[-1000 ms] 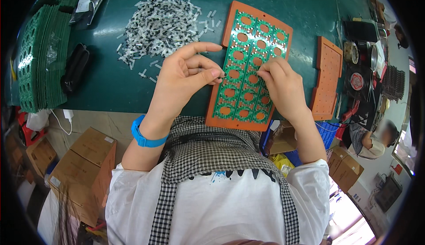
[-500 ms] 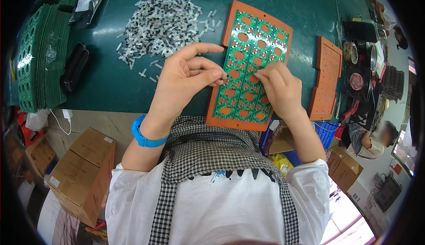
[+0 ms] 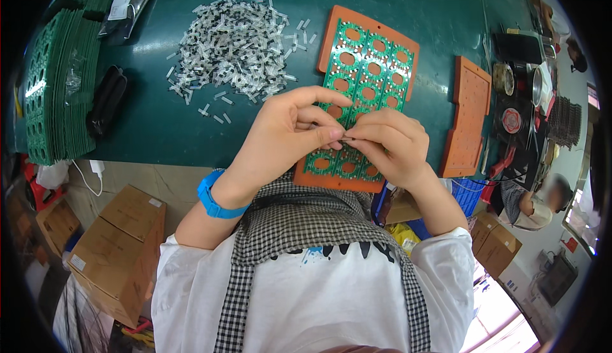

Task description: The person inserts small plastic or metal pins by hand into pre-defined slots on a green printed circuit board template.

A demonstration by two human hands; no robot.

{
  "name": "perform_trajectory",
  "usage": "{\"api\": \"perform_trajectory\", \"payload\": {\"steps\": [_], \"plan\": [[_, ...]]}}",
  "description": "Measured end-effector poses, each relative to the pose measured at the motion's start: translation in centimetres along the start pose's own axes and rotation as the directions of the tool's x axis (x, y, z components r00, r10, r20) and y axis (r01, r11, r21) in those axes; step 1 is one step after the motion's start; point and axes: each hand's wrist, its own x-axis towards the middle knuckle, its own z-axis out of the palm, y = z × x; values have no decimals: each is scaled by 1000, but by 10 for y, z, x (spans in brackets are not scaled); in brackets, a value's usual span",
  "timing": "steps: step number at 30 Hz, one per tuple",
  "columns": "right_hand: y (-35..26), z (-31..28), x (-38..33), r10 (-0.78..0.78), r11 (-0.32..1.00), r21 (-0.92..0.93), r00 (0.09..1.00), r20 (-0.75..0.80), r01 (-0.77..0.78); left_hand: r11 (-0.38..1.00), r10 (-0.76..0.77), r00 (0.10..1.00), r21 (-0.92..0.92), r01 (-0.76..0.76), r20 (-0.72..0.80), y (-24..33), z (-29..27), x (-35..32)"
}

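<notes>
The left hand and right hand are pinching a tiny part between them, over the green board. The board is lying on an orange tray on the counter; a pile of clear pieces is sitting to its left.

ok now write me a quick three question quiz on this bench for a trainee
1. True or false: the blue band is on the left wrist.
2. Which lies left of the green panel?
A) the other orange tray
B) the pile of small parts
C) the blue crate
3. Do the left hand and right hand come together over the panel's half nearer to, or farther from, the checked apron?

Key: 1 true; 2 B; 3 nearer
</notes>
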Motion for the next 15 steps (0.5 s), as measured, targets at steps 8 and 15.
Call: {"api": "perform_trajectory", "payload": {"steps": [8, 15], "plan": [[0, -5, 4, 293, 949, 122, 956, -2, -291, 1000, 27, 999, -15, -27, -23, -1, 5, 4], [-17, -12, 7, 429, 881, 175, 899, 91, -439, 970, 21, 995, 242, 3, -96, 13, 12, -3]]}}
